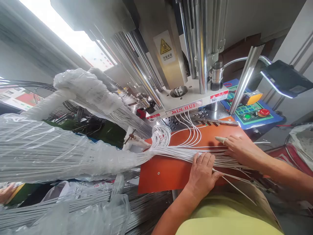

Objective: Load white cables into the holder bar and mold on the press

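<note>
Many thin white cables (176,152) run across the orange work surface (168,176) in a loose bundle. My left hand (201,169) rests on the bundle near the front edge, its fingers bent over the cables and its thumb beside one strand. Farther right, my right hand (239,148) lies over the cables, with a pale cover (221,139) on one fingertip. Several cables curve back in loops (194,130) to the metal plate under the press (183,109). A coiled group of cables (161,135) stands at the surface's left edge.
Plastic-wrapped cable bundles (73,153) fill the left side. Upright steel rods (201,45) rise behind the surface. A blue control box (266,114) with a red button and a lamp (286,78) stand at the right. At the lower left edge, another person's hand (7,193) shows.
</note>
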Demonstrator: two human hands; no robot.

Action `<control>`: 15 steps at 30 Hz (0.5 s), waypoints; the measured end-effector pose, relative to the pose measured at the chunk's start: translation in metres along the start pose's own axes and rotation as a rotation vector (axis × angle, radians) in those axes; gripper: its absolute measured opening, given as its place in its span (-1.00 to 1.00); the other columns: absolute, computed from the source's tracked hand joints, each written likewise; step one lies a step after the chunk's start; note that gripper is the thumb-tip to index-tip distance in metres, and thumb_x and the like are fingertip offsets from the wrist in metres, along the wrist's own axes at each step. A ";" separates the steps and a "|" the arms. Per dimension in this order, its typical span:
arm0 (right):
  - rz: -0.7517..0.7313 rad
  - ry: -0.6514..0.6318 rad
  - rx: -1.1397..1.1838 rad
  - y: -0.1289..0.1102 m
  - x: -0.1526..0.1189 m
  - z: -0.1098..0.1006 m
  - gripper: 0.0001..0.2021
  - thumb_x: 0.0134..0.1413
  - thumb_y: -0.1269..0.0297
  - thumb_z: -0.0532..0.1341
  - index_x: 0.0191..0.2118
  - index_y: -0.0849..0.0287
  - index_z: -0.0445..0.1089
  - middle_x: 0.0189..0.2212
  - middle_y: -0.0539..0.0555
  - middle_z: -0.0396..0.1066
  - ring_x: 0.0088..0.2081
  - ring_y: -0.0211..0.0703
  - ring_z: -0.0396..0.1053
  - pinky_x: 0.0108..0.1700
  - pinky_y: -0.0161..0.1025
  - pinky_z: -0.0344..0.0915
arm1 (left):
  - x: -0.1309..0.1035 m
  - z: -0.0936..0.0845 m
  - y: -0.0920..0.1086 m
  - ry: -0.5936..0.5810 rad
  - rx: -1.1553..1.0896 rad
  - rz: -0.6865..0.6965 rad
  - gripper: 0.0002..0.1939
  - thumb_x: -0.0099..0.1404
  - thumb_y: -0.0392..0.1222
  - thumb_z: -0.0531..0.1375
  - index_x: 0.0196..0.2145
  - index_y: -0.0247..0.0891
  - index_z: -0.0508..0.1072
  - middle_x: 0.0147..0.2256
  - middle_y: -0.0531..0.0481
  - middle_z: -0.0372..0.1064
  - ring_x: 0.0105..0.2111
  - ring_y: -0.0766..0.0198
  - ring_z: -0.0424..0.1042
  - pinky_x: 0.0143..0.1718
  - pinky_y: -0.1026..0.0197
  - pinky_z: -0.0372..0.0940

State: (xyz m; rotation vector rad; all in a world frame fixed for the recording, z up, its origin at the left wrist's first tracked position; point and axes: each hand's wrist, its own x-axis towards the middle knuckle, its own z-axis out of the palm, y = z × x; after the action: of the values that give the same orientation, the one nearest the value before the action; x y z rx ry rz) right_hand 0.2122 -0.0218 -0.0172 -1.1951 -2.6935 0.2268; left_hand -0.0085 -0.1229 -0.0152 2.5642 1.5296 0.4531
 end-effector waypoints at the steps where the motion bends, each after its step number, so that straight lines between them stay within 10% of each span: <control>1: -0.008 -0.016 -0.024 0.002 0.003 0.002 -0.50 0.22 0.27 0.06 0.27 0.12 0.13 -0.20 0.12 0.46 -0.18 -0.01 0.38 -0.15 -0.09 0.25 | -0.002 0.000 0.000 0.000 -0.011 -0.011 -0.42 0.36 0.15 0.09 0.19 -0.27 0.25 0.14 -0.17 0.31 0.18 0.10 0.23 0.31 -0.06 0.01; 7: -0.088 -0.031 -0.169 0.003 0.006 0.003 -0.50 0.23 0.39 -0.01 0.28 0.14 0.10 -0.32 0.11 0.43 -0.31 -0.06 0.35 -0.38 -0.21 0.08 | -0.009 -0.003 -0.002 0.027 -0.078 -0.009 -0.45 0.37 0.16 0.06 0.13 -0.29 0.31 0.10 -0.17 0.35 0.15 0.09 0.26 0.31 -0.04 -0.02; 15: -0.026 -0.193 0.026 0.008 0.017 0.004 -0.53 0.16 0.46 -0.01 0.18 0.16 0.24 -0.12 0.19 0.48 -0.14 -0.01 0.44 -0.17 -0.12 0.29 | -0.013 -0.002 -0.006 0.044 -0.108 0.015 -0.51 0.39 0.07 0.08 0.14 -0.28 0.30 0.13 -0.12 0.33 0.19 0.15 0.21 0.33 0.02 -0.05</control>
State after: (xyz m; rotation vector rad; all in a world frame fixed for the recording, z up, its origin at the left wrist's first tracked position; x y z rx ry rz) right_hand 0.2056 -0.0040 -0.0207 -1.1857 -2.8581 0.3910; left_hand -0.0200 -0.1314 -0.0173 2.5012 1.4575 0.5806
